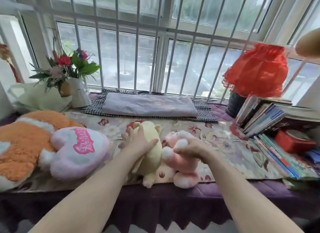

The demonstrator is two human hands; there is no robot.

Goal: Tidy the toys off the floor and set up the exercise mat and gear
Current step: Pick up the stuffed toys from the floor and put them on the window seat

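We are at the toy-tidying step. Our left hand [138,142] lies fingers spread on the yellow plush toy [149,156], our right hand [192,148] is pinched shut on the pink plush toy [183,165]; both toys rest on the window seat [216,189]. Next we judge: let go, seat them steadily beside the heart pillow [78,153]. Beyond lies a folded cloth [149,104].

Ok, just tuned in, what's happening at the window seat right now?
A person is setting two plush toys on the window seat's floral cover. The left hand lies flat on the yellow plush, fingers spread. The right hand is closed on the pink plush beside it. An orange plush with a pink heart pillow lies to the left.
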